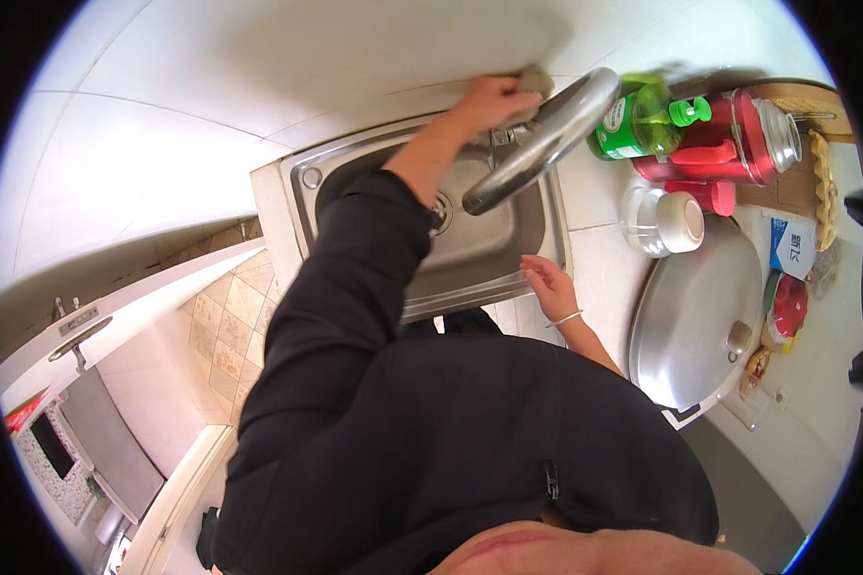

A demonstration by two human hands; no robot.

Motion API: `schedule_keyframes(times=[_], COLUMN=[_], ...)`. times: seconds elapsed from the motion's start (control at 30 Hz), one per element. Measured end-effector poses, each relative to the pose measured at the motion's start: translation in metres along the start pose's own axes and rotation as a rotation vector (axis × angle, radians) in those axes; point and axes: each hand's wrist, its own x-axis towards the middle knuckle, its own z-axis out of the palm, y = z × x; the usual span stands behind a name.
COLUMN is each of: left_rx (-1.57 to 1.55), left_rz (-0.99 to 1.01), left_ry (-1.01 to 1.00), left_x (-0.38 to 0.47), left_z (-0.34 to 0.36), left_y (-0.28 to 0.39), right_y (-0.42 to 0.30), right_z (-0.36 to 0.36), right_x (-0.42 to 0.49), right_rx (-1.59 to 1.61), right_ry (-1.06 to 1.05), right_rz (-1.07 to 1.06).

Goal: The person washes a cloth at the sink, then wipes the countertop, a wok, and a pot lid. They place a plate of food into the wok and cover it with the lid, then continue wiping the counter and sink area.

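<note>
My left hand [496, 104] grips a greyish-brown cloth or sponge [536, 83] at the white tiled wall, behind the faucet. Its black-sleeved arm reaches across the stainless steel sink [475, 269]. The curved metal faucet spout [546, 147] arches over the basin, beside that hand. The drain [442, 212] is partly covered by the forearm. At the sink's front right edge, my right hand [550, 284] has loosely bent fingers and holds nothing. A bracelet circles its wrist. Whether its fingertips touch the rim, I cannot tell.
Right of the sink stand a green pump bottle [636, 126], a red thermos flask [719, 147] and a clear jar with a pale lid [661, 219]. A large domed metal lid [697, 316] sits nearer me. An egg carton [823, 187] and a blue-white box [791, 248] lie beyond.
</note>
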Motion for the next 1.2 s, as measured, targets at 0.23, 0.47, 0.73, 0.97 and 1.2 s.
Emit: schedule_keyframes(times=[0.23,0.47,0.73,0.97,1.2], left_rx=[0.012,-0.479,-0.450,-0.446,-0.315], left_rz=[-0.020,0.188,-0.078,-0.196,-0.165], left_ry=[0.446,0.764,0.321,0.170,0.144], left_x=[-0.109,-0.243,-0.223,-0.200,-0.194], left_z=[-0.118,-0.200,-0.053,-0.008,0.004], left_y=[-0.038,-0.042,-0.009,-0.004,0.012], right_y=[-0.028,-0.114,-0.236,-0.204,-0.125], right_z=[0.005,-0.002,0.031,0.020,0.017], right_x=[0.010,0.010,0.050,0.067,0.085], right_rx=[-0.063,0.087,0.382,0.412,-0.118], right_ry=[-0.066,-0.056,-0.310,-0.397,-0.201], right_rz=[-0.062,-0.269,-0.463,-0.511,-0.297])
